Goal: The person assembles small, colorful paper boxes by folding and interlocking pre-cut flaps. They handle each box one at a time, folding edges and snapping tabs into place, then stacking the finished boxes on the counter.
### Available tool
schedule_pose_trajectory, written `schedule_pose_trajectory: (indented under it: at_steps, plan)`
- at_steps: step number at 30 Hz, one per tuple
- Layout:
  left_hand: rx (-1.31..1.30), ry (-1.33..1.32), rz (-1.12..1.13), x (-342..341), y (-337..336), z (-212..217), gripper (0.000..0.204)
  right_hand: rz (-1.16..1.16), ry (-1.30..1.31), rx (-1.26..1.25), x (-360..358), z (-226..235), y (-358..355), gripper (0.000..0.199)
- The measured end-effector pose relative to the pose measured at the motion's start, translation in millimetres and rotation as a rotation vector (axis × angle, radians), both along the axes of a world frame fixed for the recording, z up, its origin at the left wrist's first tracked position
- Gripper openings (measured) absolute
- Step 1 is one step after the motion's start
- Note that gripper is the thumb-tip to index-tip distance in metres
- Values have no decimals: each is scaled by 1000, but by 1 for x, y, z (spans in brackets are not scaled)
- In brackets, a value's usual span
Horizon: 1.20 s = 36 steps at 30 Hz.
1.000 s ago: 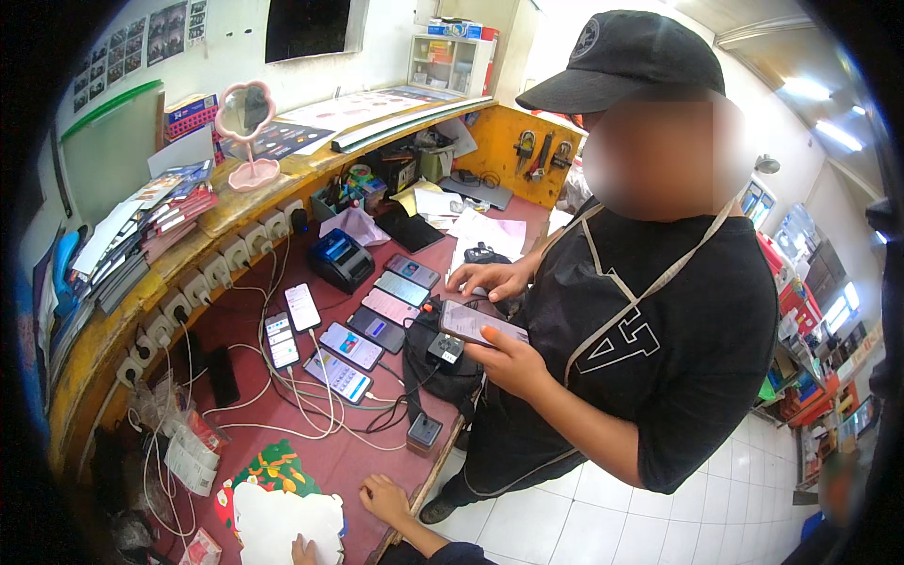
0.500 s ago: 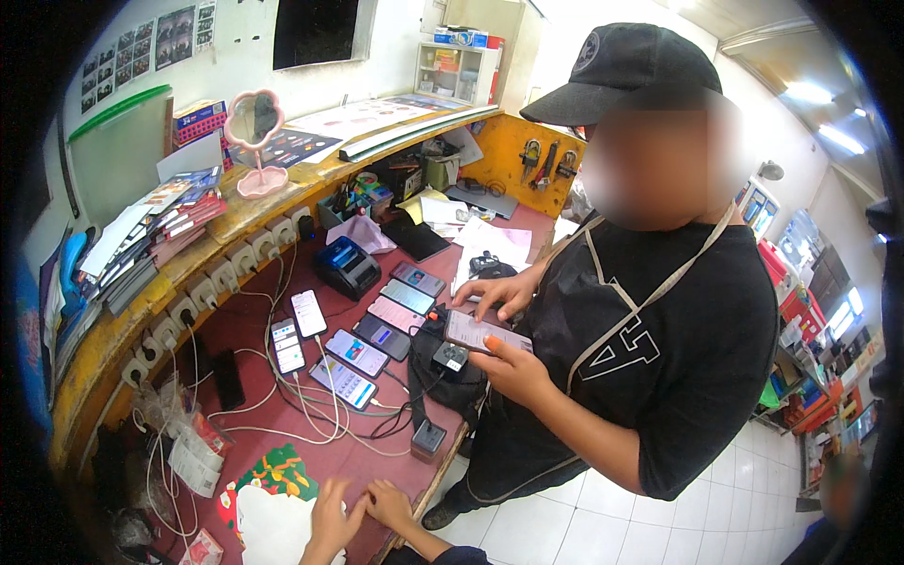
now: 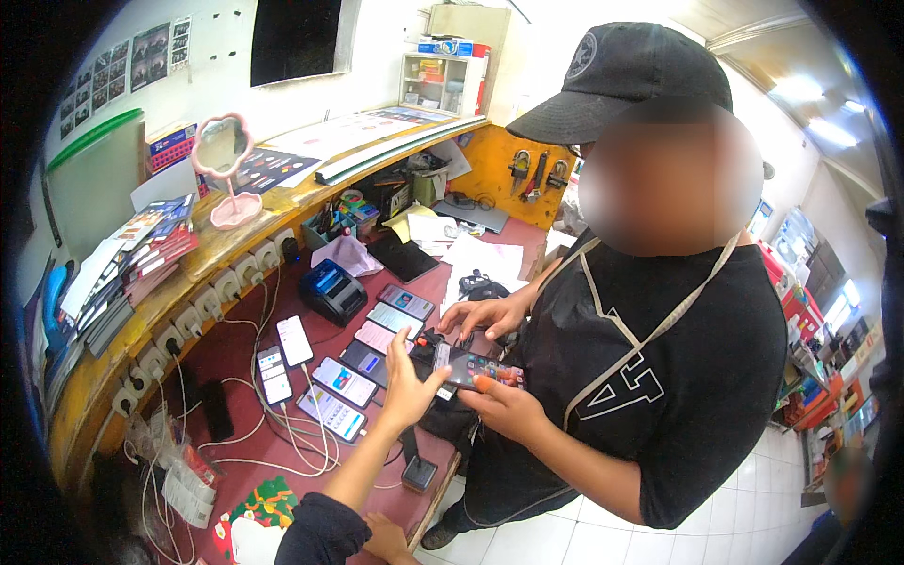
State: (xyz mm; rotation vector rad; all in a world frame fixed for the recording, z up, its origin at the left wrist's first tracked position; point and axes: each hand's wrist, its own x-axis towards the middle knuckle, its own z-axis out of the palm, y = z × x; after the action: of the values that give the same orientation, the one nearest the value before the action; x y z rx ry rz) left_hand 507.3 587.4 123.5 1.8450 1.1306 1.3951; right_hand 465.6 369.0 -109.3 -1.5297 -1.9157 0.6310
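My left hand (image 3: 410, 387) is stretched out over the red table (image 3: 250, 353), fingers extended and apart, holding nothing. Its thumb reaches the near end of a smartphone (image 3: 488, 370) with a dark home screen; whether it touches cannot be told. A co-worker in a black cap and shirt holds that phone from below with one hand (image 3: 508, 411), while the other hand (image 3: 490, 314) hovers above it. My right hand (image 3: 388, 540) rests low at the table's front edge, its fingers mostly hidden behind my left sleeve.
Several phones, among them a white-screened phone (image 3: 295, 341), lie on the table with tangled white charging cables (image 3: 303, 452). A small black printer (image 3: 332, 292) stands behind them. Power sockets (image 3: 209, 303) line the ledge. A black adapter (image 3: 419, 475) sits near the front edge.
My left hand has risen from beside my right hand and reached forward to the co-worker's phone. That phone has tilted, and its light screen now shows a dark home screen.
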Motion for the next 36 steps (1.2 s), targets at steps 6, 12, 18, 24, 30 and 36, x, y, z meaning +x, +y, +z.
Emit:
schedule_pose_trajectory:
  at_steps: [6,12,18,24,30,36]
  plan:
    - [-2,4,-10,-8,-8,-24,84,5,20,-34,-2,4,7,14]
    - [-35,-15,-51,-8,-22,-14,83,8,39,-53,-2,2,11,14]
    - [-39,-8,-100,-12,-48,-16,82,11,46,-66,-1,-2,10,13]
    - [-64,132,22,-64,-125,-58,81,13,40,-83,0,-5,6,13]
    - [-357,567,622,-178,-287,-155,75,24,31,-50,-1,-11,3,15]
    - [-226,1675,889,-229,-401,-199,96,-36,7,92,-5,-11,3,9]
